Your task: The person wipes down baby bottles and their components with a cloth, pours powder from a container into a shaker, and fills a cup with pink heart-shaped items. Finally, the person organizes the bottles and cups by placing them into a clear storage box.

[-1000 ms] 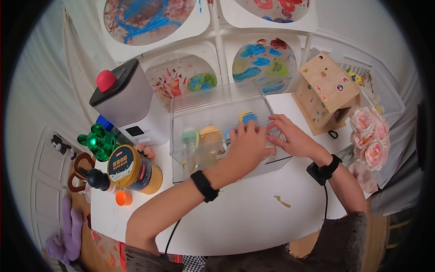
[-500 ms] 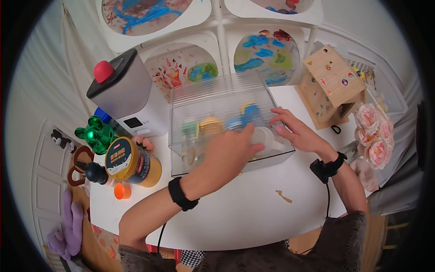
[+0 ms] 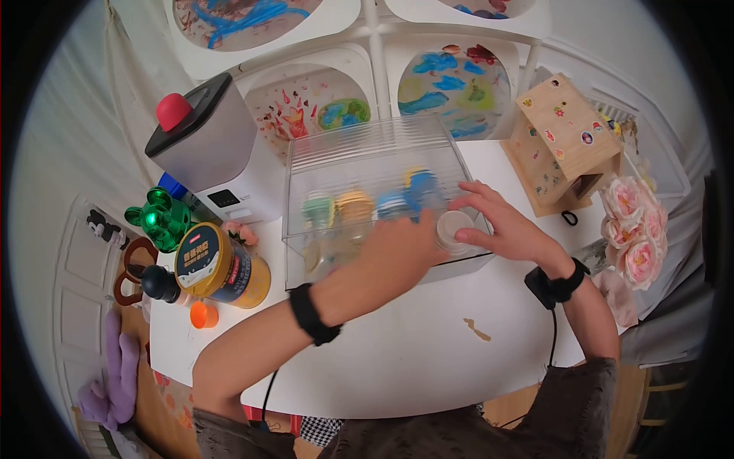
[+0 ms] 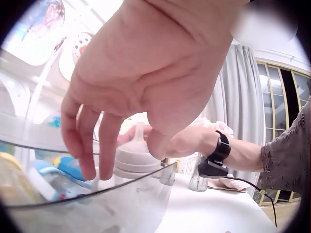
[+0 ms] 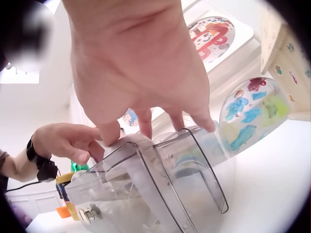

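Inside the clear plastic box (image 3: 306, 260) stands a baby bottle (image 3: 456, 228) with a white ribbed collar and a pale cone-shaped top (image 4: 140, 136). My right hand (image 3: 508, 228) holds the bottle from the right, its thumb by the collar and its fingers on the far side. Just left of the bottle is my left hand (image 3: 394, 252), blurred, with its fingers hanging down past the box's front rim. Farther left in the box, a yellow-topped container (image 3: 354, 205), a green-topped one (image 3: 316, 210) and blue-topped ones (image 3: 420, 187) stand in a row.
A tall grey-and-white appliance (image 3: 222, 153) with a red knob stands left of the box. A yellow canister (image 3: 225, 264) and an orange cup (image 3: 203, 314) sit in front of it. To the right are a wooden house (image 3: 566, 141) and pink flowers (image 3: 631, 218).
The left hand has drawn back left from the bottle, uncovering its white top. The right hand's thumb has come over to the bottle's collar. The head view has shifted slightly.
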A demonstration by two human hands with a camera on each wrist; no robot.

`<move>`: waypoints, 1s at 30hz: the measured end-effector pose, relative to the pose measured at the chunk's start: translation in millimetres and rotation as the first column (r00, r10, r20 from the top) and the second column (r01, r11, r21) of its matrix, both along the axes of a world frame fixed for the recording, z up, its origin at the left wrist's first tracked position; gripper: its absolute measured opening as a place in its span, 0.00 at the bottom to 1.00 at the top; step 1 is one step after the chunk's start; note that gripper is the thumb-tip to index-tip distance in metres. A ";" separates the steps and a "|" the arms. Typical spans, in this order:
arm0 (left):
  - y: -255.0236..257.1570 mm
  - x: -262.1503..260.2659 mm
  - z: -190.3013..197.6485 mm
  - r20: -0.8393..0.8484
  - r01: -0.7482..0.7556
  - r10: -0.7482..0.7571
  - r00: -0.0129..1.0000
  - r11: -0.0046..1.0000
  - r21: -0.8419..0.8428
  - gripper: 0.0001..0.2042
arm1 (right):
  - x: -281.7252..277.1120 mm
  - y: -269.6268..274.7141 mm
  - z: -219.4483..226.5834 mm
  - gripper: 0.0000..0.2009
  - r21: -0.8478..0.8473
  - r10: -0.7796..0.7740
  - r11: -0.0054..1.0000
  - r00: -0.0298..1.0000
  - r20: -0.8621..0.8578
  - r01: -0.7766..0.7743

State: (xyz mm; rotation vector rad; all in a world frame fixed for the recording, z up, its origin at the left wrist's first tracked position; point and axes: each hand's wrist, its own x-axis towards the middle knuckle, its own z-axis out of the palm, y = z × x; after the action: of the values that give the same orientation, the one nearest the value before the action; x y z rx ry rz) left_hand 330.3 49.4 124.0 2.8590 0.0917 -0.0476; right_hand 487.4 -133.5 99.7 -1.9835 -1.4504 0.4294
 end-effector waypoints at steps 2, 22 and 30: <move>29.8 -25.0 4.8 0.132 0.022 -0.036 0.991 0.995 0.102 0.25 | -18.8 -3.3 12.9 0.25 -0.045 -0.058 0.997 0.981 0.185 0.068; 101.5 -126.0 67.6 0.182 -0.139 0.125 0.975 0.988 0.067 0.25 | -39.9 30.2 21.1 0.25 -0.066 0.019 0.998 0.975 0.223 -0.004; 108.5 -143.5 58.1 0.274 -0.211 0.211 0.938 0.977 -0.029 0.25 | -42.1 37.8 21.7 0.23 -0.143 0.009 0.990 0.983 0.182 0.018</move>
State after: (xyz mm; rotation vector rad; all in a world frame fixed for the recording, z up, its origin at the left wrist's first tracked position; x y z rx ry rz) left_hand 186.8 157.9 182.1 2.8054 0.3400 0.3934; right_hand 445.3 -95.7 121.4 -2.1890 -1.5644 0.3673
